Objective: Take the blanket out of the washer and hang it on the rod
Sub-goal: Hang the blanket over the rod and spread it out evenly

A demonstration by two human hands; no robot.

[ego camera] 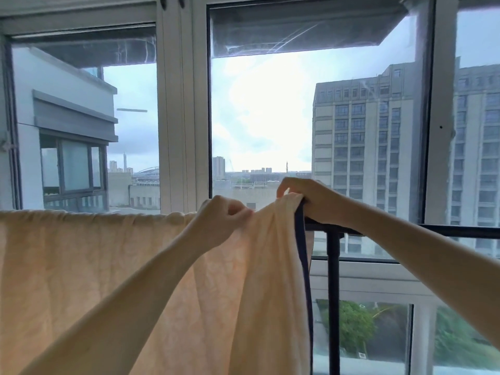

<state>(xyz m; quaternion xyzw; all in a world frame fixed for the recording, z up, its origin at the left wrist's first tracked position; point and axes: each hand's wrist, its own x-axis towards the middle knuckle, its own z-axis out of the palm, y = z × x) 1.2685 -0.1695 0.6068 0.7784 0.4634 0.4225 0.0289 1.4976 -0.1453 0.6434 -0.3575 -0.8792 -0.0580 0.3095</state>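
Window [270,117] behind, fingers [233,209] curled on blanket [108,266]

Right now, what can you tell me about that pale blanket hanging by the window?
The blanket is a pale peach, soft-looking textured fabric with a dark navy trim down its right edge. It is draped over the black rod, bunched along the top and hanging in loose folds, with daylight glowing through it. The left hand pinches its top fold, and the right hand grips the raised corner by the trim, slightly above the rod.
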